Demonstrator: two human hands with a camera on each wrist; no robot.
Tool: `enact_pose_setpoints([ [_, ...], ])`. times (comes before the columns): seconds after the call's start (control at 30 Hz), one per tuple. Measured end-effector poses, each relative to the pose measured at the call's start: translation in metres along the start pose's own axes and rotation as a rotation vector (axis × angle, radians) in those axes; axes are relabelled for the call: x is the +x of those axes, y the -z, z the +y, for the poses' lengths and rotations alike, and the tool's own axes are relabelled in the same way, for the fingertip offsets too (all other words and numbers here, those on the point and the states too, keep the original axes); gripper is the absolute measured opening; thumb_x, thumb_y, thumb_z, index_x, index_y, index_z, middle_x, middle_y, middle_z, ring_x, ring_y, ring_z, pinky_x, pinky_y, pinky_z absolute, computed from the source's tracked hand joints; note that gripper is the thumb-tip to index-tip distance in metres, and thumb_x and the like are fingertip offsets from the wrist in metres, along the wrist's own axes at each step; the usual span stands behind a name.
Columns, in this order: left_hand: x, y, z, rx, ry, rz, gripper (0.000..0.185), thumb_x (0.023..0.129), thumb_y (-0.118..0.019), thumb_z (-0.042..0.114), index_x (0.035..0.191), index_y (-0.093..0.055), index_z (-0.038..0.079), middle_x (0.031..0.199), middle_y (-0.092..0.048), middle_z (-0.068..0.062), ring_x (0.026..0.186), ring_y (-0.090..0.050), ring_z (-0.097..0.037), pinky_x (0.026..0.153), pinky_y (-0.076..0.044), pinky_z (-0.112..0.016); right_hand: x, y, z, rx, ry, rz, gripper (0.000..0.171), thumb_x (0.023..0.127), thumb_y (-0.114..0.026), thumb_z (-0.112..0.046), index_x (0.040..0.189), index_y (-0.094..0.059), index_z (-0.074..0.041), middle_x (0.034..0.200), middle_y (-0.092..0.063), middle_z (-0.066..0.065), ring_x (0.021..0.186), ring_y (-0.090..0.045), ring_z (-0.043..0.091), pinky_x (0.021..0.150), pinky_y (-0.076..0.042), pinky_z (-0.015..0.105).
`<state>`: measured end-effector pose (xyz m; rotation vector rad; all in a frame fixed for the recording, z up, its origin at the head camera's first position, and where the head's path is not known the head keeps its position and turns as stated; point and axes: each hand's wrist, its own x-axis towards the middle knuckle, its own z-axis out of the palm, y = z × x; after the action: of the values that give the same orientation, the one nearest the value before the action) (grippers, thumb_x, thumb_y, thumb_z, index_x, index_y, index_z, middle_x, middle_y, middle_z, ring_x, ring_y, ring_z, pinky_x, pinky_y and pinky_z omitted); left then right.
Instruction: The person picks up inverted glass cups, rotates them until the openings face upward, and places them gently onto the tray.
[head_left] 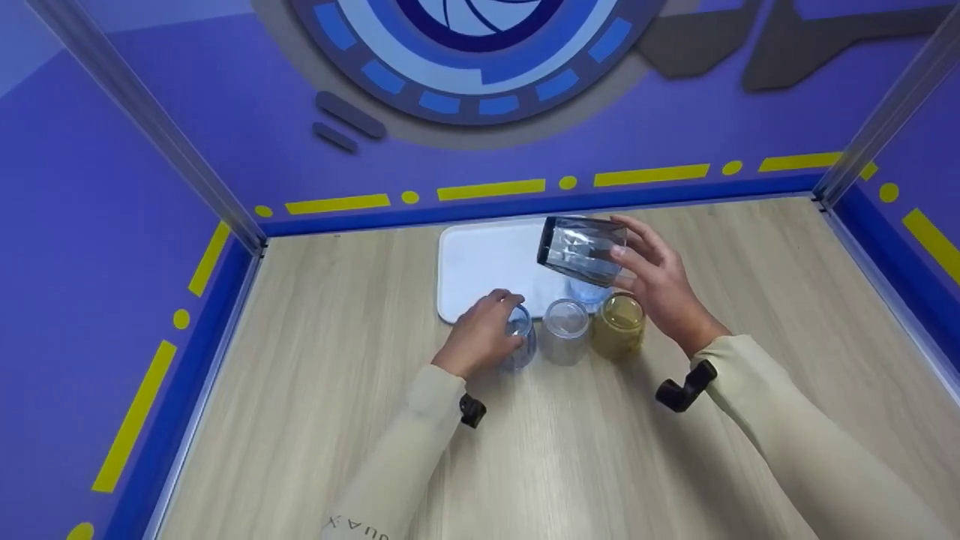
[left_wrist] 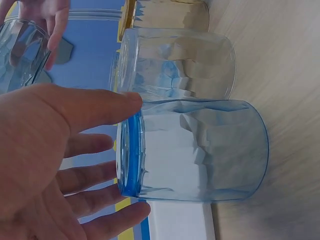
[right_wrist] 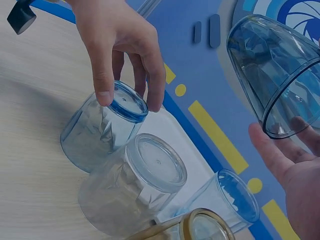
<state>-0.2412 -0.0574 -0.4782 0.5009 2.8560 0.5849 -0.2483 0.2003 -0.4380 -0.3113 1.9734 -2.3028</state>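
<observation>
My left hand point(head_left: 480, 335) grips the base of a blue-tinted drinking glass point(left_wrist: 200, 155) that stands upside down on the table, thumb on one side and fingers on the other. Over the tray, my right hand point(head_left: 660, 281) holds a dark grey-blue glass point(head_left: 581, 249) by its rim end, tilted on its side in the air with the thick base pointing left. Beside the left hand's glass, a clear glass point(head_left: 566, 334) and an amber glass point(head_left: 619, 330) stand in a row, both upside down. Another light blue glass point(right_wrist: 220, 197) is upright on the tray, partly hidden in the head view.
A white tray point(head_left: 476, 262) lies behind the row of glasses, close to the back wall. Purple-blue printed panels point(head_left: 225, 135) enclose the wooden table point(head_left: 337, 337) at the back and both sides. Small black devices are strapped at both wrists.
</observation>
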Motion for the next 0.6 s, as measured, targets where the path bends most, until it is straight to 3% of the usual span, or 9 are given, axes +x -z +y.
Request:
enact_pose_setpoints([
  [0.13, 0.0012, -0.0010, 0.0011, 0.012, -0.003, -0.012, 0.058, 0.086, -0.071, 0.025, 0.140, -0.051, 0.016, 0.146, -0.047, -0.006, 0.131, -0.049, -0.023, 0.106, -0.045, -0.041, 0.0005, 0.0009, -0.0009, 0.000, 0.009, 0.011, 0.051, 0.099, -0.053, -0.024, 0.147, -0.036, -0.020, 0.143, -0.041, 0.011, 0.123, -0.052, 0.025, 0.092, -0.054, 0.031],
  [0.37, 0.0023, -0.0015, -0.0003, 0.051, -0.079, 0.022, 0.054, 0.083, -0.072, 0.022, 0.134, -0.056, 0.012, 0.138, -0.055, -0.011, 0.124, -0.055, -0.026, 0.099, -0.050, -0.041, 0.0022, 0.0014, -0.0030, 0.022, 0.022, 0.041, 0.052, 0.099, -0.052, -0.019, 0.148, -0.035, -0.014, 0.137, -0.044, 0.009, 0.119, -0.054, 0.024, 0.089, -0.056, 0.031],
  [0.6, 0.0031, -0.0014, 0.0008, 0.052, -0.041, -0.010, 0.056, 0.085, -0.073, 0.025, 0.136, -0.054, 0.013, 0.139, -0.054, -0.009, 0.126, -0.053, -0.024, 0.103, -0.048, -0.041, 0.0030, 0.0038, -0.0034, -0.030, 0.015, 0.082, 0.051, 0.098, -0.054, -0.024, 0.146, -0.037, -0.020, 0.138, -0.043, 0.009, 0.120, -0.053, 0.025, 0.088, -0.055, 0.028],
])
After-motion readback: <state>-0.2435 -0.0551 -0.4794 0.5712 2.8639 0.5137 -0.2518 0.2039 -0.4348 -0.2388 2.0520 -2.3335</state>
